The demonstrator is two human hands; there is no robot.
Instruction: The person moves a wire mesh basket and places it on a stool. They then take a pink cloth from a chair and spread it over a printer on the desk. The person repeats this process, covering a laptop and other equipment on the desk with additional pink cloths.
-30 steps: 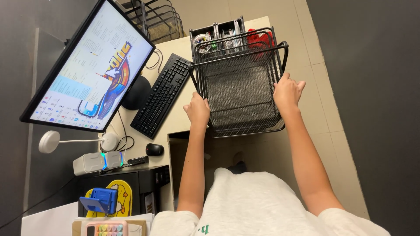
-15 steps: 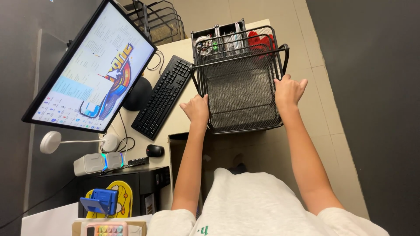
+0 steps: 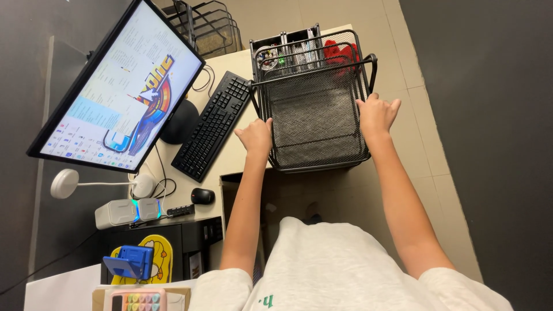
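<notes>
While both arms extend forward over the worktop [image 3: 233,158], each hand takes one side of a black wire-mesh tray [image 3: 314,124]. The left hand [image 3: 255,136] has its grip closed around the tray's left side rail, fingers curled and knuckles up. The right hand [image 3: 377,113] presses against the right side rail with thumb and fingers partly spread; whether this grip wraps fully round the wire cannot be told. The tray sits between the two grips, its mesh floor bare, its near edge overhanging the worktop's front edge.

Directly beyond the grips, against the tray's far rim, stands a compartmented desk organiser [image 3: 288,49] with small items in it, and a red object [image 3: 340,53] shows through the mesh beside it. Just outside the left grip lies a black keyboard [image 3: 213,126], angled across the worktop. Farther out on that side stands a tilted monitor [image 3: 121,95] with a lit screen. Nearer the body than the left grip lie a black mouse [image 3: 202,196], a white desk lamp [image 3: 66,183] and two small speakers [image 3: 128,211]. A second wire rack [image 3: 210,26] stands well beyond the keyboard.
</notes>
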